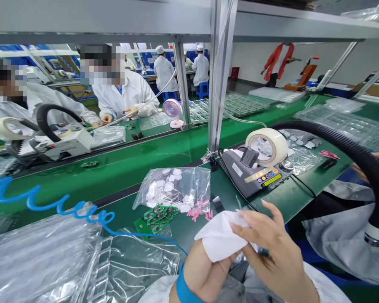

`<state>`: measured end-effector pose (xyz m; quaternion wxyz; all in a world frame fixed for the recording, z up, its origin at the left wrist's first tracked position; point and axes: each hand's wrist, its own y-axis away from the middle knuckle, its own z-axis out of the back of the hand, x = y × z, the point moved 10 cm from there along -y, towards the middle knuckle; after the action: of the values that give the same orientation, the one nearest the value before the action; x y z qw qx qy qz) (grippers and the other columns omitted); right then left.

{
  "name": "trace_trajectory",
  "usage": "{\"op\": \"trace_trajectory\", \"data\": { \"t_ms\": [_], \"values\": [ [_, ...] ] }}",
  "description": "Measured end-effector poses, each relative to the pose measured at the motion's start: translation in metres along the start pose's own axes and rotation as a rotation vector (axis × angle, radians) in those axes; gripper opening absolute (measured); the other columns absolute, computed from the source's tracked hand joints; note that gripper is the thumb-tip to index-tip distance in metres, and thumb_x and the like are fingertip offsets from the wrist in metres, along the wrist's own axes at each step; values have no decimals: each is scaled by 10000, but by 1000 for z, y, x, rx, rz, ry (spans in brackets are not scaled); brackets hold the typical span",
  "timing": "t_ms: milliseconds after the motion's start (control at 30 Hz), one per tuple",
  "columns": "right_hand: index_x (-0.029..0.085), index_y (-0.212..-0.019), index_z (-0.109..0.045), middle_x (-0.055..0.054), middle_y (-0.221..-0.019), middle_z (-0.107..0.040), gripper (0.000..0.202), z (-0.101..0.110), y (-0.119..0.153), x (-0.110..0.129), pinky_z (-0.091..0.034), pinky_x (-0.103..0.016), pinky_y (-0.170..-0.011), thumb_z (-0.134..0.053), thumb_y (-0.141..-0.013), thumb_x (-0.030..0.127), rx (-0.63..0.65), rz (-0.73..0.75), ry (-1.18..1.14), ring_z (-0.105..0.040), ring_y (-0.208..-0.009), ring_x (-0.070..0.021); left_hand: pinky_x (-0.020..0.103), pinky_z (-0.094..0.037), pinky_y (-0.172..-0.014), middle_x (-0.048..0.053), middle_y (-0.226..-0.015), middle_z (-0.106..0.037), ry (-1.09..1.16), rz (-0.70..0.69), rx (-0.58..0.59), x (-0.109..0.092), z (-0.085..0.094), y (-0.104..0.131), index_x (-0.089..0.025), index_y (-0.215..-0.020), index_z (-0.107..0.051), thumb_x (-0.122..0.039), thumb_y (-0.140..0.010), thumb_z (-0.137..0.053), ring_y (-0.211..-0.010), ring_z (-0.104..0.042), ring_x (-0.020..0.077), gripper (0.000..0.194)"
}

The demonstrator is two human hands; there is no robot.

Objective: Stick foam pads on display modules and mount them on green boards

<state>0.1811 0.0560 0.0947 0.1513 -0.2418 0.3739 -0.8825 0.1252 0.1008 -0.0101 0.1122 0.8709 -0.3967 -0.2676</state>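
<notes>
A soft white wipe [222,237], cloth or paper, drapes over the fingers of my left hand [205,269], which wears a blue wrist strap [186,288]. Those fingers are hidden beneath it. My right hand [271,244] pinches the wipe's right side, with its thumb below and fingertips on top. Whether anything lies inside the wipe cannot be seen. Beyond my hands are a heap of green circuit boards [159,216], small pink pieces [198,209] and a clear bag [173,189] with white-tabbed parts.
A tape dispenser [255,172] stands behind my hands, by a metal post [219,84]. A black flexible hose [334,143] arches at right. The coiled blue cord [69,206] crosses plastic trays [44,252] at left. Co-workers [126,92] sit across the green belt [158,149].
</notes>
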Motion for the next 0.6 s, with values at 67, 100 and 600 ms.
{"op": "trace_trajectory", "data": {
  "t_ms": [67,100,600],
  "values": [
    [244,-1183,-478,38,-843,-723,497,0,2,0,-228,-508,-1054,-506,-752,-3,13,32,-48,-656,-927,-189,305,-508,-819,32,-836,-741,-27,-12,-39,-2,5,2,-181,-888,-711,-120,-639,-701,-855,-659,200,256],
    [249,-1179,-478,43,-841,-724,511,1,2,0,-204,-515,-1060,-503,-740,-10,23,48,-58,-651,-942,-191,307,-511,-811,35,-819,-740,-34,-31,-70,-4,8,2,-176,-894,-711,-131,-638,-704,-855,-658,205,260],
    [250,-1192,-490,-9,-826,-734,399,61,26,-99,-440,-431,-899,-537,-805,163,-239,-418,152,-657,-887,-217,234,-496,-761,61,-819,-734,24,92,217,7,-25,7,-178,-817,-714,-175,-727,-670,-765,-658,127,100]
  ]
}}
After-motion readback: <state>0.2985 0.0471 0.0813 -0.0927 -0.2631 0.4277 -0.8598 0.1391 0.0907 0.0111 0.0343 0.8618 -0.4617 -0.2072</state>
